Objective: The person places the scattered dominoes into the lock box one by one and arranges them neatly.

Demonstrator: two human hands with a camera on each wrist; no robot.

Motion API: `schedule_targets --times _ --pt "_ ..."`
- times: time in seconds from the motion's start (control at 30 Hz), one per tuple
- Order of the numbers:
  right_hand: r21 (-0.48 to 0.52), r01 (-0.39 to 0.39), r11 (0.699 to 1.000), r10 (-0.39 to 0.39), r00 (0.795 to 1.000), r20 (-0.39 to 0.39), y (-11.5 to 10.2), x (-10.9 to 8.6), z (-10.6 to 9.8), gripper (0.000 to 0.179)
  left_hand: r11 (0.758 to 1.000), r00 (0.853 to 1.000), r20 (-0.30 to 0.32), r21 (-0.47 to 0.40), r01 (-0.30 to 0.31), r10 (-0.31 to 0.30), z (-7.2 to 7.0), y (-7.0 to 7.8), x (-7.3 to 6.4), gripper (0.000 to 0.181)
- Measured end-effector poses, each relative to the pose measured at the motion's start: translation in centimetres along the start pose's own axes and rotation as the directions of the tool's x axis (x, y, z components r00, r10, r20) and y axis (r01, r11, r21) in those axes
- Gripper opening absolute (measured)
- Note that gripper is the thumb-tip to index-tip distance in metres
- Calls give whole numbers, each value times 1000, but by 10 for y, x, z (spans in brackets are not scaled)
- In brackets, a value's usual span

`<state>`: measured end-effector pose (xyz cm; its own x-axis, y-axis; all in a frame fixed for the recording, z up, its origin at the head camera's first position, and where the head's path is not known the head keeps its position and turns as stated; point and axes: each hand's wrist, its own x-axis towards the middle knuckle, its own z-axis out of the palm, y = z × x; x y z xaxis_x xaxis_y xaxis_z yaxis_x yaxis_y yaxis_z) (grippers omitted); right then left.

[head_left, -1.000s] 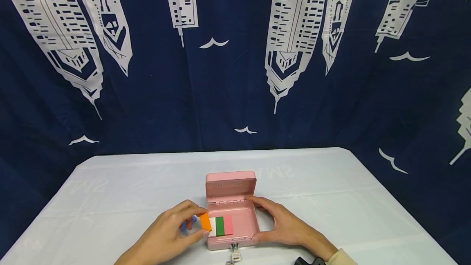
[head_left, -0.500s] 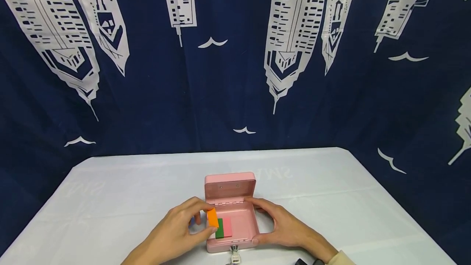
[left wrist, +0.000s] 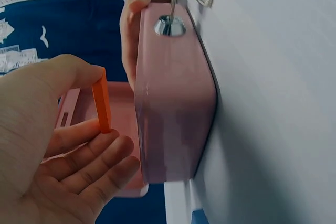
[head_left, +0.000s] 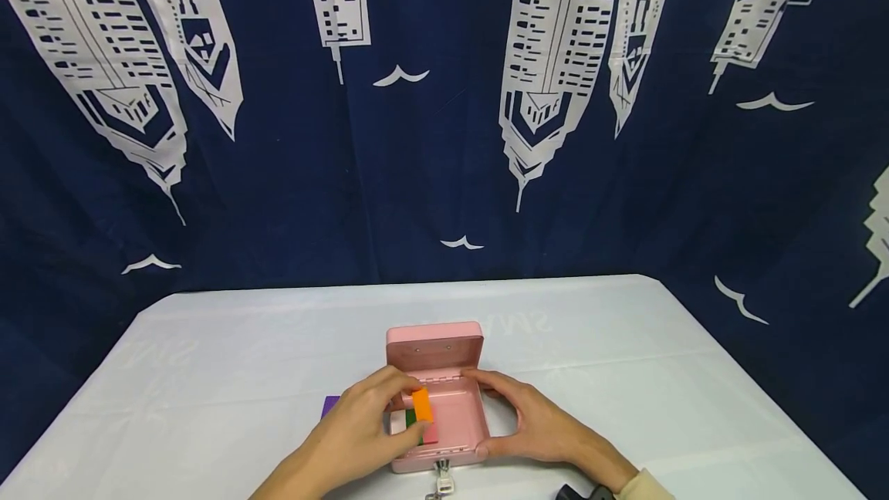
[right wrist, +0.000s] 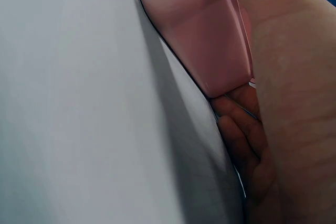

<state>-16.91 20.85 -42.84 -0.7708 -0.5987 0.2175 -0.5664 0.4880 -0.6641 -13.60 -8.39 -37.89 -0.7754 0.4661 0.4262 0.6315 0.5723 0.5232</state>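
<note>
the left hand [head_left: 364, 419] pinches an orange block [head_left: 422, 405] between thumb and fingertips, holding it above the open pink box [head_left: 458, 411], over the blocks lying there; in the left wrist view the block shows edge-on and the other fingers of that hand are loosely bent, apart from it. inside the box, along its left part, a white block [head_left: 397, 421], a green block [head_left: 410, 416] and a pink block [head_left: 432, 434] lie side by side, partly hidden by the hand and the orange block. the right hand [head_left: 538, 427] grips the right side of the box, thumb at the front corner and fingers spread wide toward the hinge at the back. the lid [head_left: 434, 349] stands raised behind, and keys [head_left: 444, 479] hang from the lock [left wrist: 169, 26] at the front. a purple block [head_left: 329, 405] lies on the white counter [head_left: 243, 376] to the left, partly behind the left hand. a pale sleeve [head_left: 644, 487] shows at the right wrist, and a dark blue curtain [head_left: 417, 176] with white buildings printed upside down hangs beyond.
</note>
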Motion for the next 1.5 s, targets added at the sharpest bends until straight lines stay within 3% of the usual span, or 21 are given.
schedule_targets --times 0.43,0.97,1.27,1.5 --pt "-4 9 1000 -9 1000 -8 0 2 -4 88 1000 996 84 2 23 -23 10 7 14 33" --pt "8 6 1000 -6 1000 -8 1 1 -3 88 999 997 79 48 22 -26 24 13 19 35" --pt "-17 -17 1000 16 1000 -19 0 0 -1 86 996 990 122 62 65 -72 33 18 22 45" --pt "-10 -13 1000 12 1000 -17 0 0 0 86 994 988 140 102 45 -59 37 17 26 46"
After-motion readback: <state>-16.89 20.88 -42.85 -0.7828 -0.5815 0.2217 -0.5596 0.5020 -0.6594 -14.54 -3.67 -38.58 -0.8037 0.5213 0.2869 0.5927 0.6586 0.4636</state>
